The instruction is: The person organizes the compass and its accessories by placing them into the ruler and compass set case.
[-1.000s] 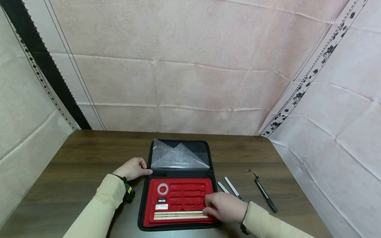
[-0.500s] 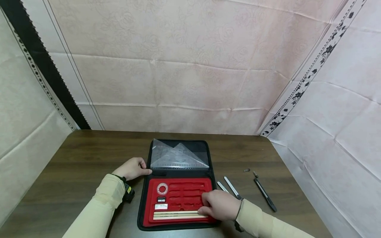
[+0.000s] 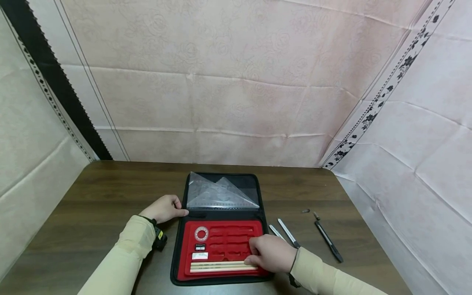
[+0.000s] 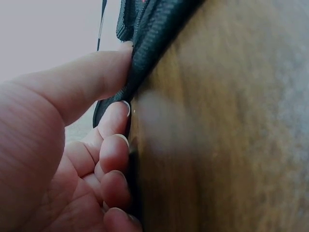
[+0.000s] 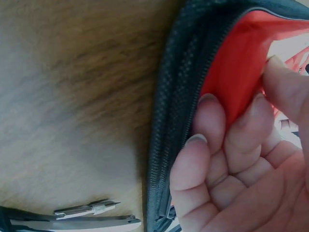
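A black zip case (image 3: 177, 254) lies open on the brown table (image 3: 92, 205). Its near half holds a red insert (image 3: 228, 241) with two pencils (image 3: 217, 266) along the front, and clear set squares (image 3: 221, 192) fill the far half. My left hand (image 3: 166, 208) is at the case's left edge by the fold. There the thumb lies on the black edge (image 4: 154, 38) and the curled fingers (image 4: 113, 145) sit against it. My right hand (image 3: 271, 254) pinches the insert's right edge (image 5: 231, 63) between thumb and curled fingers (image 5: 212, 121), just inside the zip (image 5: 169, 111).
In the insert sit a round ring (image 3: 201, 234), a small black sharpener (image 3: 200, 247) and a white eraser (image 3: 200, 256). Right of the case lie two metal drawing tools (image 3: 287, 231), a black pen (image 3: 329, 241) and small loose bits (image 3: 309, 213). Fabric walls close in on three sides.
My right hand has shifted slightly left along the insert's right edge. The left hand and the case have stayed put.
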Tool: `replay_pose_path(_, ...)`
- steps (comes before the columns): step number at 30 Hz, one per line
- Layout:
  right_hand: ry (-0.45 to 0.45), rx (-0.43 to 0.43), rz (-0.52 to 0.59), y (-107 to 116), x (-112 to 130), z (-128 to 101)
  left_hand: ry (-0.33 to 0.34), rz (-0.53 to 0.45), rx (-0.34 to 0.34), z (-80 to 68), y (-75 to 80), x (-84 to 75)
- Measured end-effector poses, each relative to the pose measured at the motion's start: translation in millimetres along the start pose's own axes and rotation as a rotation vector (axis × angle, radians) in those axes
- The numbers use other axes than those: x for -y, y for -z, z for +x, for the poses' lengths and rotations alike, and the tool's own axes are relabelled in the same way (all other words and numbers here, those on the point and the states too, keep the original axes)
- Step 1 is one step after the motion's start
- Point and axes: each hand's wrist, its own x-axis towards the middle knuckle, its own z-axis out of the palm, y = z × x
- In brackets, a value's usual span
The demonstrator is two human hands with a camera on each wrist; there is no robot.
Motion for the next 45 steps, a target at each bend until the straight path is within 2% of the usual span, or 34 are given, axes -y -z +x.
replay_pose_path(6, 0.014, 0.028, -0.025, 1, 1, 0, -0.007, 0.002, 0.007, 0.6, -2.2, 1.5)
replay_pose_path(10, 0.020, 0.016, -0.050, 0, 2, 0, -0.011, 0.003, 0.005, 0.3, -2.8, 1.9)
replay_pose_path(23, -0.043, -0.023, -0.146, -5, 12, 1, -0.016, 0.006, 0.001, -2.4, 0.4, -3.3)
replay_pose_path(33, 0.038, -0.071, -0.045, -1, -1, -3, -0.007, 0.007, 0.008, -1.7, 0.7, -2.4)
replay_pose_path(38, 0.045, -0.203, -0.037, 15, -26, -3, -0.008, 0.009, 0.010, -1.1, -0.2, -1.1)
replay_pose_path(41, 0.017, -0.332, -0.096, 27, -49, -5, -0.005, 0.007, 0.008, -0.8, 0.1, -1.0)
replay_pose_path(45, -0.009, -0.507, -0.231, 38, -87, -6, -0.006, 0.004, 0.011, -0.1, 0.7, -0.9)
